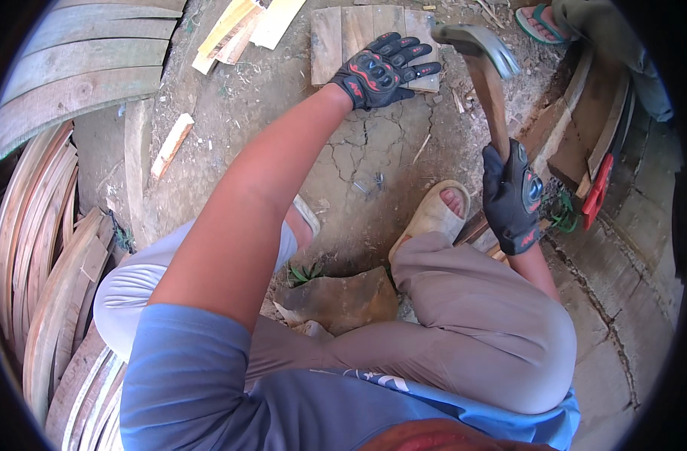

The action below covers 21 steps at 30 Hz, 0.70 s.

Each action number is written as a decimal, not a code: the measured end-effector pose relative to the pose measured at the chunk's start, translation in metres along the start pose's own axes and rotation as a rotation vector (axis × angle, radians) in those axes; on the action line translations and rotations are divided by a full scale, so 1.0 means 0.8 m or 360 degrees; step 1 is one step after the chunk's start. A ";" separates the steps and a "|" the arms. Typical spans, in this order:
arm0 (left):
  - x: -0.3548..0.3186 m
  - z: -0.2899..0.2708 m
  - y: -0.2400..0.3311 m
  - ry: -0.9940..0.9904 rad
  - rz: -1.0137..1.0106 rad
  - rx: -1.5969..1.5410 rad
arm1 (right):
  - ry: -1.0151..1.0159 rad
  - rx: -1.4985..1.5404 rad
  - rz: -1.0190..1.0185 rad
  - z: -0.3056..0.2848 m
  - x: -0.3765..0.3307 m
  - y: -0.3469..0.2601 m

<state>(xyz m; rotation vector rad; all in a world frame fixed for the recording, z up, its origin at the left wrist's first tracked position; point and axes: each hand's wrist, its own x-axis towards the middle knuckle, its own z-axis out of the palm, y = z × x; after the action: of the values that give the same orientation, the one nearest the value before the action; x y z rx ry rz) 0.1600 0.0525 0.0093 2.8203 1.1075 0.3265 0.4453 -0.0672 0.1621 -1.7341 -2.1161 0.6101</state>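
My left hand [373, 74], in a black glove with red trim, lies with fingers stretched out over a small panel of wooden boards [327, 37] on the ground. Its fingers point right across the panel. At the right, my right hand [513, 197], gloved alike, is wrapped round the wooden handle of a claw hammer [488, 98]. The hammer stands raised, its metal head just right of the panel's far corner. A few loose nails [379, 180] lie on the cracked dirt between my feet.
Stacked planks [39, 248] fill the left side. Split wood pieces [234, 34] lie at the far left of the panel. A red-handled saw [597, 192] rests by boards at right. Another person's sandalled foot [542, 22] is at the far right. A stone-like block [343, 301] sits between my legs.
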 end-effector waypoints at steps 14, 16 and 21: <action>0.000 -0.014 0.002 0.0084 -0.0416 -0.0160 | -0.0254 -0.0172 0.0184 0.020 -0.004 0.025; -0.019 -0.021 -0.007 0.0051 -0.0627 -0.0104 | -0.0434 -0.0369 0.0012 0.031 -0.003 0.034; -0.061 -0.021 -0.025 -0.0212 -0.0650 0.0076 | -0.0136 0.0047 0.0079 -0.031 0.012 -0.021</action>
<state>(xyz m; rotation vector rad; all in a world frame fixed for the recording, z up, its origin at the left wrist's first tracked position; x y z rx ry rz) 0.1078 0.0338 0.0144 2.5210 1.6287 0.0758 0.4421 -0.0581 0.1916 -1.7790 -2.1152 0.7380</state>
